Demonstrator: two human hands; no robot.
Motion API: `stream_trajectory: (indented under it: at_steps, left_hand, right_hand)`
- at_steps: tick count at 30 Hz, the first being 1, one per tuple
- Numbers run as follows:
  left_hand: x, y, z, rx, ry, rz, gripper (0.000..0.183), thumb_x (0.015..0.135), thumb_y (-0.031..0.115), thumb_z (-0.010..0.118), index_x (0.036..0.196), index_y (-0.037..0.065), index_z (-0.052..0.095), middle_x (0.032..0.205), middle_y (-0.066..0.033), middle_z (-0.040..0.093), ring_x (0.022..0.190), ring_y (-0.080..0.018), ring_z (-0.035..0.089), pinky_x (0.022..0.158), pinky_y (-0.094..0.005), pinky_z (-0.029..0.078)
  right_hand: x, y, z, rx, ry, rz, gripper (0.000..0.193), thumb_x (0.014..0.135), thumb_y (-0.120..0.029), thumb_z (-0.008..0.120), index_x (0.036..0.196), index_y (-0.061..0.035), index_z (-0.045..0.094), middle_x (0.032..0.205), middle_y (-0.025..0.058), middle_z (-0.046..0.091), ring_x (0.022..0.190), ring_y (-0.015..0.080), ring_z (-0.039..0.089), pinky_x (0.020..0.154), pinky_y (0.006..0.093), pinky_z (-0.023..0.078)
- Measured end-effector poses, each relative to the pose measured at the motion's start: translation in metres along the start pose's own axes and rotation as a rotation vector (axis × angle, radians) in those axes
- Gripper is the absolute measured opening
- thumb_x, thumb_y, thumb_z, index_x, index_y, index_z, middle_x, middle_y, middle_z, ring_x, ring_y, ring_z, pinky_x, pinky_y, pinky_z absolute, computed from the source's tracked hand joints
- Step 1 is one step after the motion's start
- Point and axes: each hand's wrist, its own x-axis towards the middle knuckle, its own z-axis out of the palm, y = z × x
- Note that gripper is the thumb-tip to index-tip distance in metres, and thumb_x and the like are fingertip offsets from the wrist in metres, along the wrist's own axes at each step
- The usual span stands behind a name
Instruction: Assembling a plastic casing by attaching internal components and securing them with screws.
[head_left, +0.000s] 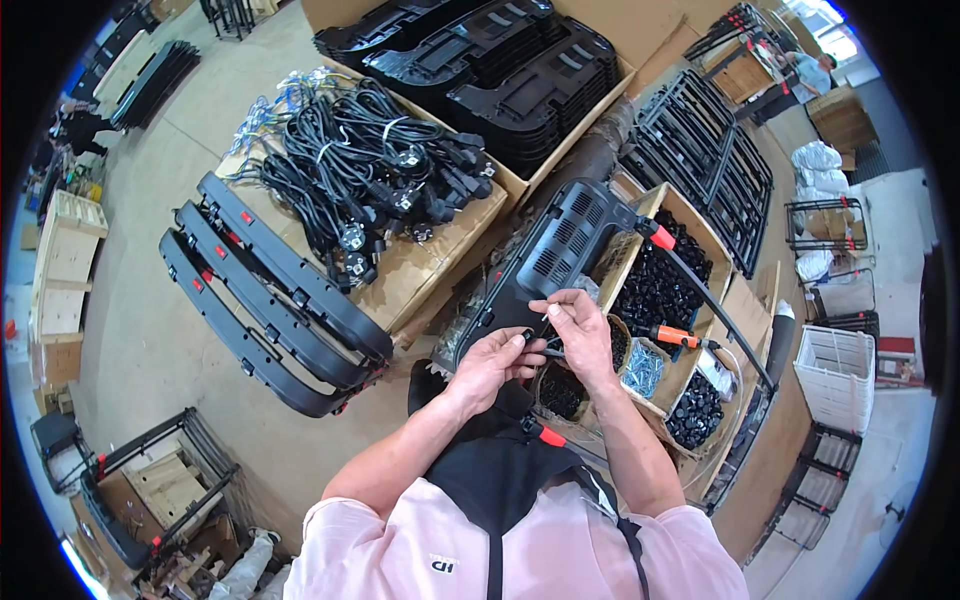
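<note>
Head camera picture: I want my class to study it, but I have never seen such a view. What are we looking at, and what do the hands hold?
The camera sits on a person's head and looks down, so the rim bends. Both forearms enter from below. The left hand and right hand pinch a small black part over a long black vented plastic housing. Left lie a bundle of black power cables on cardboard and curved black plastic bars; right, cardboard boxes of small black pieces and an orange-handled screwdriver.

Matt black plastic housing (pixel 560 250), ribbed and vented; smooth, faintly glossy black plastic panels (pixel 270 300); rubbery-looking black cables (pixel 370 170); rough brown cardboard boxes (pixel 420 270); small screws (pixel 643 368), probably shiny metal.
</note>
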Motion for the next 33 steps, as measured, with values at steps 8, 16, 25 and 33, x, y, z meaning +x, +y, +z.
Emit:
stream_trajectory:
  at_steps: [8,16,25,33]
  left_hand:
    - [0.024,-0.002,0.013,0.014,-0.062,-0.068,0.029,0.115,0.025,0.047,0.130,0.002,0.058,0.118,-0.0101,0.072,0.100,-0.0179,0.073,0.086,-0.0313,0.061]
    - [0.049,-0.006,0.019,-0.129,-0.026,-0.100,0.024,0.115,0.024,0.048,0.113,0.005,0.062,0.108,-0.0088,0.072,0.097,-0.0189,0.073,0.083,-0.0330,0.063]
    - [0.056,0.030,0.048,-0.105,0.013,-0.049,0.040,0.116,0.032,0.041,0.134,0.000,0.057,0.125,-0.0170,0.071,0.107,-0.0258,0.072,0.090,-0.0380,0.061]
    - [0.026,0.009,0.027,-0.087,-0.016,-0.093,0.040,0.115,0.034,0.045,0.137,0.003,0.058,0.127,-0.0153,0.072,0.104,-0.0228,0.074,0.087,-0.0360,0.061]
  right_hand:
    - [-0.011,0.001,-0.005,0.071,-0.002,0.183,0.018,0.107,-0.014,0.060,0.118,0.0001,0.062,0.115,0.0149,0.075,0.094,0.0154,0.072,0.080,0.0294,0.061]
    - [-0.002,-0.029,-0.031,-0.923,-0.063,-0.574,0.025,0.088,-0.014,0.075,0.110,-0.0031,0.075,0.115,0.0108,0.074,0.107,0.0315,0.069,0.094,0.0430,0.053]
    - [0.084,-0.035,-0.053,-1.041,0.089,-0.803,0.028,0.084,-0.020,0.080,0.107,-0.0051,0.076,0.122,0.0104,0.072,0.114,0.0310,0.066,0.094,0.0427,0.050]
    - [0.170,-0.004,-0.055,-1.034,0.177,-0.710,0.028,0.084,-0.024,0.079,0.107,-0.0097,0.080,0.132,0.0078,0.069,0.125,0.0317,0.060,0.104,0.0460,0.046]
